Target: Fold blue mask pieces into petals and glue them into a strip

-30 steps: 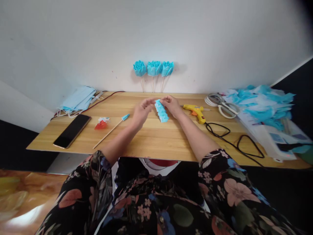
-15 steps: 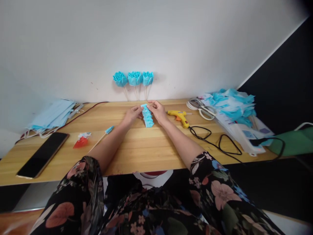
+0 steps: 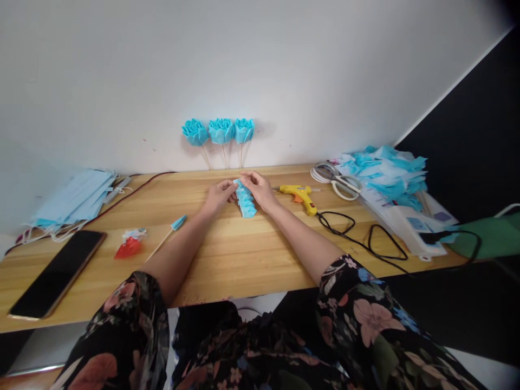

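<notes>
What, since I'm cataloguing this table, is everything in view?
Table: 1, brown, centre
Wall: 1, white, behind
Flowers: 3, blue, against wall
Folded strip: 1, blue, centre
Glue gun: 1, yellow, centre right
Scissors: 1, white-handled, back right
Coil: 1, white, by scissors
Scraps: uncounted, blue and white, right
Power strip: 1, white, right
Cord: 1, black, right
Wire: 1, reddish, back left
Masks: uncounted, blue, back left
Phone: 1, black, front left
Packet: 1, red, left
Blue-tipped stick: 1, pale, left
Unclear item: 1, green, far right
Sleeves: 2, black floral, front
Left hand: 1, bare, folded strip's left edge
Right hand: 1, bare, folded strip's far end
</notes>
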Tool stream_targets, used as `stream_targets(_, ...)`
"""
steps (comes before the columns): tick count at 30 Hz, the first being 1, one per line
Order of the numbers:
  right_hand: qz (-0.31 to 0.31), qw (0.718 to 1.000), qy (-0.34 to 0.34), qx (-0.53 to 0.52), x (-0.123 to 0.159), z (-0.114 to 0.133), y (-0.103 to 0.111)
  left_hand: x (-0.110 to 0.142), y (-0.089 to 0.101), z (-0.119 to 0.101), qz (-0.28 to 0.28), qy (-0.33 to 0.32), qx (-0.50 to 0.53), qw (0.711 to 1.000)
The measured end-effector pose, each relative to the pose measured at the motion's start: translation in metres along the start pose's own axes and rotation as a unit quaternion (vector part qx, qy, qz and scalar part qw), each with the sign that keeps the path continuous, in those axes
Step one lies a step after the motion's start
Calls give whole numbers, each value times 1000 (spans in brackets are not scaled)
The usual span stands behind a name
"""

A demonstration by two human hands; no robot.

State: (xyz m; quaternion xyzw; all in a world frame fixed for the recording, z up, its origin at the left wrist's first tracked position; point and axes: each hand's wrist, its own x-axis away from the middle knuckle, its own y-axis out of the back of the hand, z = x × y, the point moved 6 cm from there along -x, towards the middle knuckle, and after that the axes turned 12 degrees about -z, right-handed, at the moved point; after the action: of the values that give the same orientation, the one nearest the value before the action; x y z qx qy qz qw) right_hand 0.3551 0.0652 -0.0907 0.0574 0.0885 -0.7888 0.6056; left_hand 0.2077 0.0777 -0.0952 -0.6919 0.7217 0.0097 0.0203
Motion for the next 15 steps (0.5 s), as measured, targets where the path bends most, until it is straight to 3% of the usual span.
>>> stream_targets(15, -6, 999, -27, 25, 5, -1, 3, 7, -1, -2, 33, -7, -18, 999)
